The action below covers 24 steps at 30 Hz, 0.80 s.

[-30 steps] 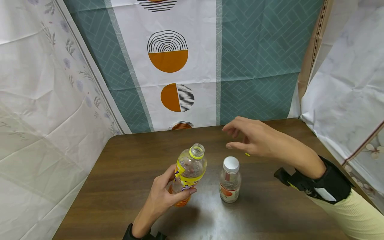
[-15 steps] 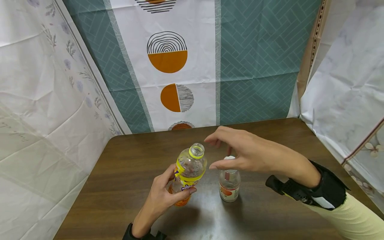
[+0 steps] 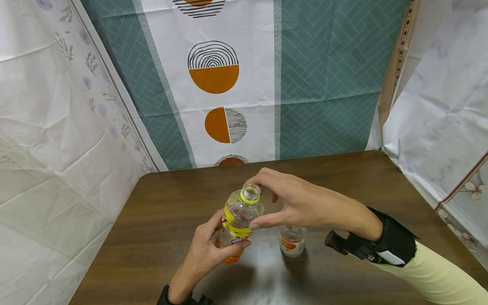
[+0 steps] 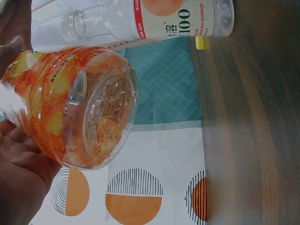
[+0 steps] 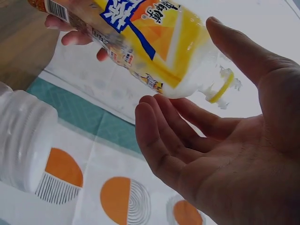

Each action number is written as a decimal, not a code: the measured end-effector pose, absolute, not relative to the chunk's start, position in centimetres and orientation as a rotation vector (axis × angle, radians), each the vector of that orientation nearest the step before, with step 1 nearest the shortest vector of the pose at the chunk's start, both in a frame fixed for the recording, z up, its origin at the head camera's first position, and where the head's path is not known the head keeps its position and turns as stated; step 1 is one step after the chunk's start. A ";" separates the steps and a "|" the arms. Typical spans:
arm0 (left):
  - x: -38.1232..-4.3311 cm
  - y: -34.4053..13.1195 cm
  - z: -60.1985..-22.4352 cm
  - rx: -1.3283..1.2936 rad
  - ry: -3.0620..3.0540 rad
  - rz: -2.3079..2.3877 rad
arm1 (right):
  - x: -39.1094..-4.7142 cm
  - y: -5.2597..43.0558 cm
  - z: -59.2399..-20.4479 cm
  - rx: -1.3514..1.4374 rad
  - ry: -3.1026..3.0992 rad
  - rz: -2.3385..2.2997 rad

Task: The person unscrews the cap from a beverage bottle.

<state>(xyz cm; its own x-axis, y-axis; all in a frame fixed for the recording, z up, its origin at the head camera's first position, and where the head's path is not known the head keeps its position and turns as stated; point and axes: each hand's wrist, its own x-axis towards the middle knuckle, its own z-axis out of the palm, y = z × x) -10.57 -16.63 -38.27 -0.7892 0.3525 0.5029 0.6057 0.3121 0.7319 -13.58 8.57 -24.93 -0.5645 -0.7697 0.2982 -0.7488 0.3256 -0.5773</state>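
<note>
My left hand (image 3: 203, 248) grips a clear plastic drink bottle (image 3: 238, 214) with a yellow and orange label, fingers and thumb round its lower half. Its neck is uncapped, with a yellow ring below the mouth, and its base (image 4: 112, 117) shows in the left wrist view, held above the table. Over the bottle's shoulder reaches my right hand (image 3: 301, 201), thumb and fingers spread either side of the neck; in the right wrist view a gap shows between palm and neck (image 5: 222, 89). A second clear bottle (image 3: 292, 243) with a cream label stands upright, its top hidden behind the right hand.
A small yellow cap (image 4: 199, 43) lies on the brown wooden table (image 3: 164, 237) beyond the second bottle; in the head view the right arm covers it. Patterned cloth (image 3: 324, 84) hangs behind the table, with white cloths at both sides.
My right hand has moved left and nearer, from above the yellow cap, past the second bottle's top, to the held bottle's neck. The left hand and its bottle have stayed in place.
</note>
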 end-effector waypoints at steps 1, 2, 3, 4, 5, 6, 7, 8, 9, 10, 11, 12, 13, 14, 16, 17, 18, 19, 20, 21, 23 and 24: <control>-10.6 -16.6 -38.3 -0.876 -2.327 -1.471 | -13.6 8.5 -25.0 -1.454 2.529 -1.084; -10.6 -16.6 -38.2 -0.877 -2.324 -1.472 | -13.7 8.4 -25.1 -1.455 2.525 -1.093; -10.6 -16.6 -38.2 -0.879 -2.321 -1.472 | -13.7 8.3 -25.2 -1.454 2.526 -1.103; -10.6 -16.6 -38.2 -0.881 -2.318 -1.474 | -13.8 8.2 -25.3 -1.457 2.518 -1.121; -10.6 -16.7 -38.2 -0.882 -2.316 -1.477 | -13.8 8.1 -25.4 -1.461 2.514 -1.141; -10.6 -16.6 -38.2 -0.882 -2.314 -1.481 | -13.8 8.0 -25.5 -1.461 2.510 -1.161; -10.6 -16.7 -38.2 -0.881 -2.313 -1.484 | -13.8 7.9 -25.6 -1.461 2.512 -1.174; -10.6 -16.7 -38.2 -0.876 -2.313 -1.483 | -13.8 7.8 -25.7 -1.461 2.515 -1.190; -10.6 -16.7 -38.2 -0.875 -2.313 -1.483 | -13.8 7.7 -25.7 -1.465 2.518 -1.204; -10.6 -16.7 -38.2 -0.871 -2.313 -1.484 | -13.8 7.6 -25.8 -1.470 2.519 -1.216; -10.6 -16.7 -38.2 -0.866 -2.315 -1.484 | -13.8 7.5 -25.9 -1.470 2.523 -1.223; -10.6 -16.7 -38.2 -0.864 -2.316 -1.481 | -13.8 7.4 -26.0 -1.471 2.524 -1.228; -10.6 -16.7 -38.2 -0.864 -2.316 -1.478 | -13.8 7.3 -26.0 -1.472 2.527 -1.232; -10.6 -16.7 -38.2 -0.867 -2.314 -1.476 | -13.8 7.3 -26.1 -1.473 2.530 -1.234; -10.7 -16.6 -38.2 -0.877 -2.306 -1.475 | -13.8 7.2 -26.2 -1.473 2.532 -1.236; -10.7 -16.6 -38.1 -0.881 -2.303 -1.474 | -13.8 7.2 -26.2 -1.474 2.531 -1.239; -10.7 -16.5 -38.1 -0.886 -2.300 -1.475 | -13.8 7.2 -26.2 -1.472 2.529 -1.244; -10.8 -16.5 -38.1 -0.889 -2.298 -1.479 | -13.7 7.2 -26.3 -1.471 2.529 -1.247; -10.8 -16.5 -38.1 -0.893 -2.296 -1.483 | -13.7 7.1 -26.3 -1.473 2.524 -1.252; -10.8 -16.4 -38.1 -0.893 -2.297 -1.489 | -13.8 7.0 -26.4 -1.475 2.519 -1.258; -10.8 -16.4 -38.1 -0.892 -2.297 -1.498 | -13.8 6.9 -26.5 -1.481 2.507 -1.272; -10.8 -16.4 -38.1 -0.895 -2.295 -1.501 | -13.8 6.9 -26.5 -1.482 2.504 -1.278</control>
<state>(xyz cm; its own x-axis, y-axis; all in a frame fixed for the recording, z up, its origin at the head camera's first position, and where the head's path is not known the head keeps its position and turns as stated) -10.83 -16.37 -38.08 -0.7778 0.3531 0.5200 0.6179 0.2783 0.7353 -13.81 6.86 -26.53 -0.5648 -0.7197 0.4037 -0.7491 0.2420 -0.6167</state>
